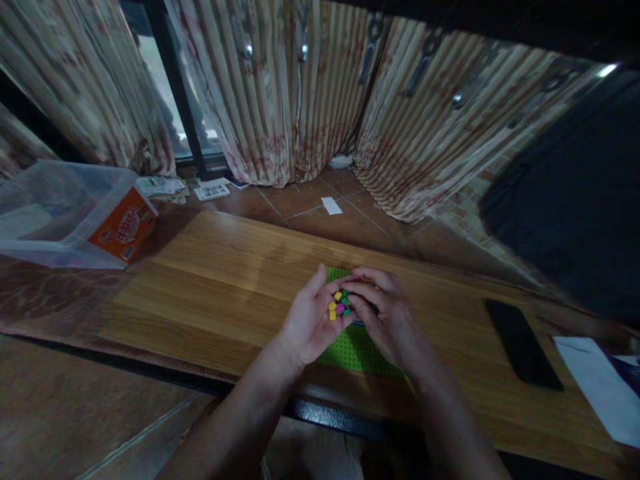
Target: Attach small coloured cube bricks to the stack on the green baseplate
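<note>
Palm up, my left hand is cupped around several small building bricks in yellow, green and magenta. My right hand reaches in from the other side, its fingers curled and their tips at the bricks on the left palm. What those fingertips pinch, if anything, is too small to make out. Beneath both hands lies a green studded baseplate, partly covered by them. A bit of something blue shows under the right hand.
The baseplate lies on a low wooden table. A black phone and white paper are at the right. A clear plastic bin with an orange label stands far left. Striped curtains hang behind; a dark draped shape is at right.
</note>
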`<action>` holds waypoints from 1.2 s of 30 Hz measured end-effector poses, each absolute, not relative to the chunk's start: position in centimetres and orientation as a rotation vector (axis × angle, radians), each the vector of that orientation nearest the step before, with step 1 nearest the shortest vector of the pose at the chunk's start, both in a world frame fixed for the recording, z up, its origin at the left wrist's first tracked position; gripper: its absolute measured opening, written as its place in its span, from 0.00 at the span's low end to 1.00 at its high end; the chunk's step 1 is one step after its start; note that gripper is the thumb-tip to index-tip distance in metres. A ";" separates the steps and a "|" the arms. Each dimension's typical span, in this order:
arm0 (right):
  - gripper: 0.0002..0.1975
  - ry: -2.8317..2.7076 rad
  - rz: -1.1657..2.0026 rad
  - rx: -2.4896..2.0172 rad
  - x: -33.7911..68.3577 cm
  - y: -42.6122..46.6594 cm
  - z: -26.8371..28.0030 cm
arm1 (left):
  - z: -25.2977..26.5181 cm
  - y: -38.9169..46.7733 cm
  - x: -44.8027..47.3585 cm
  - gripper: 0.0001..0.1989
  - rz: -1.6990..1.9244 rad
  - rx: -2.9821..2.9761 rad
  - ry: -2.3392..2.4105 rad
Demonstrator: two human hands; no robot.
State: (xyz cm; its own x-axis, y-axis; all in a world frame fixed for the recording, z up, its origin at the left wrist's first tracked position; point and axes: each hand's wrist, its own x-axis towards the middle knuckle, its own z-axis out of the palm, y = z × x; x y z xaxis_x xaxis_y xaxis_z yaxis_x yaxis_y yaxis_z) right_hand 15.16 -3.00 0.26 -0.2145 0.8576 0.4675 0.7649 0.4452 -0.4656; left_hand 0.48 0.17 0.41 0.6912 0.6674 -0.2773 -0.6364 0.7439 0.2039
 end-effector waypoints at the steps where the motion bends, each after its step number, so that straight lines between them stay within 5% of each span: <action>1: 0.10 -2.009 0.177 -1.355 15.1 -3.0 0.2 | 0.5 0.1 0.5 0.26 0.726 0.093 0.348; 19: 0.12 -1.197 0.323 -1.640 22.0 -2.6 -1.1 | 0.3 0.6 0.2 0.13 0.846 0.131 0.728; 36: 0.08 -1.398 0.397 -1.467 22.4 -2.1 -2.3 | 0.2 0.6 0.4 0.11 0.857 0.151 0.741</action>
